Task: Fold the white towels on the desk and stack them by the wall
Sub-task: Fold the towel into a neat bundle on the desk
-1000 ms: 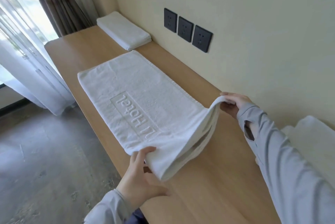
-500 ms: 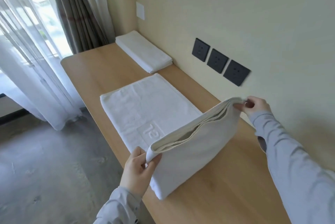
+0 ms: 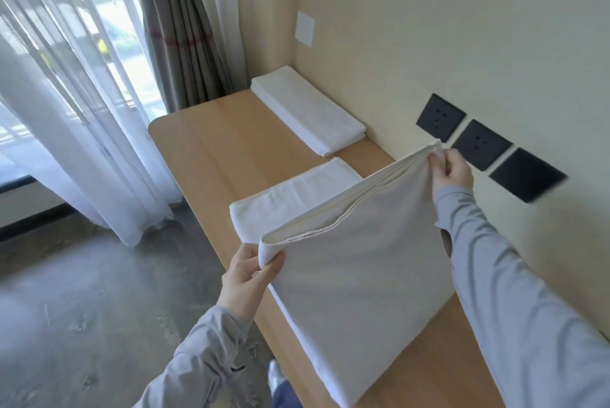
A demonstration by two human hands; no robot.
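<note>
A white towel lies lengthwise on the wooden desk. Its near end is lifted high, and its far part still rests flat on the wood. My left hand pinches the raised corner nearest the desk's front edge. My right hand pinches the other raised corner, close to the wall. The lifted layers hang between both hands and hide the desk under them. A folded white towel lies against the wall at the far end of the desk.
Three black wall sockets sit just behind my right hand. A white switch plate is higher on the wall. Sheer and brown curtains hang at the left past the desk end. Grey floor lies to the left.
Both hands have raised the towel's near end higher and carried it toward the far end. The embossed lettering is now covered, and less of the flat part shows.
</note>
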